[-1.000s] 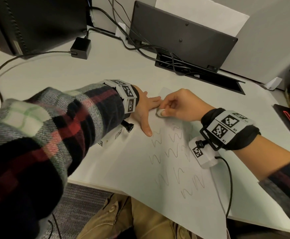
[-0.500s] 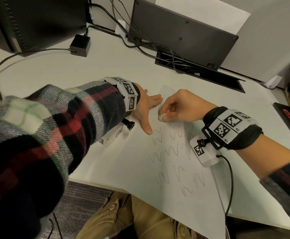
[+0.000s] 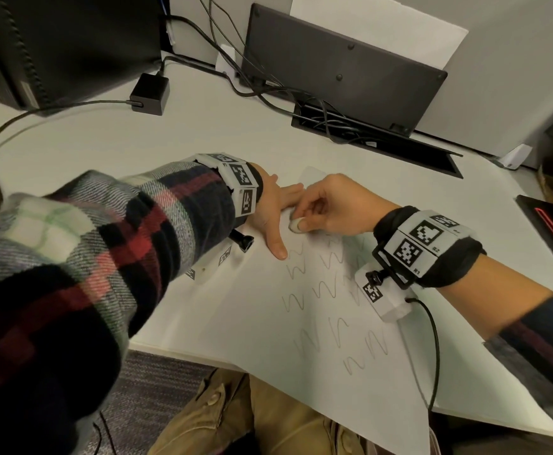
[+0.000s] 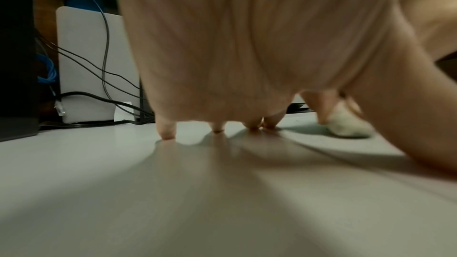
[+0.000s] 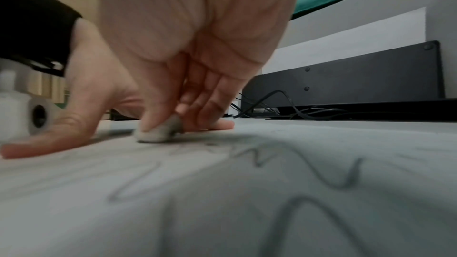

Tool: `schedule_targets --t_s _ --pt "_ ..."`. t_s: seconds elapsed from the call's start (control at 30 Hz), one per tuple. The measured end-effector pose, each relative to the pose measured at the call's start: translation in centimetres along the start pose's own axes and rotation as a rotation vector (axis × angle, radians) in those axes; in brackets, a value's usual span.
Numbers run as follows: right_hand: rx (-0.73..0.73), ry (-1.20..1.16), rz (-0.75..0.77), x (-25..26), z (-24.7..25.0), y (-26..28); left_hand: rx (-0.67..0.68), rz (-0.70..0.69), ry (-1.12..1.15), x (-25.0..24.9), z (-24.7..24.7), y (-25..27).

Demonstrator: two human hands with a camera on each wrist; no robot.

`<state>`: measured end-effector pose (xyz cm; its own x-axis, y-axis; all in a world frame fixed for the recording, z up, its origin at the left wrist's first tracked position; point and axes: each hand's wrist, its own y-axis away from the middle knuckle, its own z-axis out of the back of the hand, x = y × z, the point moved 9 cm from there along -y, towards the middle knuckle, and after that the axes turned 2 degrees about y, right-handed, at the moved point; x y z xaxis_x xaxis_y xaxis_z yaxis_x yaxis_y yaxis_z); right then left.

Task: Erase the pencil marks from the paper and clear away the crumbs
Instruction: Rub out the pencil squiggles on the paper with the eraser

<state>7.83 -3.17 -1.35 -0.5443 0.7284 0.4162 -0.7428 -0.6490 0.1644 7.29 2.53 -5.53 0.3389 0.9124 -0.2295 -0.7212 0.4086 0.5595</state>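
White sheet paper [image 3: 258, 326], thin and limp, lies flat on the pale desk [image 3: 104, 142] with its near edge hanging over the front; it would likely crease or skid under rubbing, so it wants pinning close beside the stroke, not lifting. Grey pencil zigzags [image 3: 326, 287] cover its middle and near part. The small off-white rubber eraser [image 3: 296, 223], probably soft and grippy, sits pressed on the paper's far end above the top row of marks (a few dark crumbs show near it in the right wrist view). The right hand [image 3: 331, 205] pinches it between thumb and curled fingertips, wrist low over the marks. The left hand [image 3: 273, 215] lies flat, fingers spread and straight, holding nothing, its thumb touching the paper just beside the eraser.
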Motion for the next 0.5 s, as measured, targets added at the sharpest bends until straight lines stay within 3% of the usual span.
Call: schedule_targets --t_s 0.07,0.17,0.33,0.43,0.5 --pt "-0.014 0.011 -0.012 -0.3 0.2 0.2 0.007 0.024 -0.021 0.3 -0.1 -0.2" --pt "0.127 -0.045 -0.025 -0.4 -0.9 1.3 0.029 0.078 -0.065 1.1 -0.3 -0.4" --pt "-0.027 0.074 -0.052 -1.5 1.2 0.9 0.032 0.086 -0.073 1.0 -0.2 -0.4" --pt "0.082 0.027 -0.053 -1.3 0.0 1.5 0.039 0.094 -0.063 1.0 -0.1 -0.2" --pt "0.065 0.003 -0.061 -1.5 0.1 1.8 0.041 0.096 -0.057 1.0 -0.1 -0.2"
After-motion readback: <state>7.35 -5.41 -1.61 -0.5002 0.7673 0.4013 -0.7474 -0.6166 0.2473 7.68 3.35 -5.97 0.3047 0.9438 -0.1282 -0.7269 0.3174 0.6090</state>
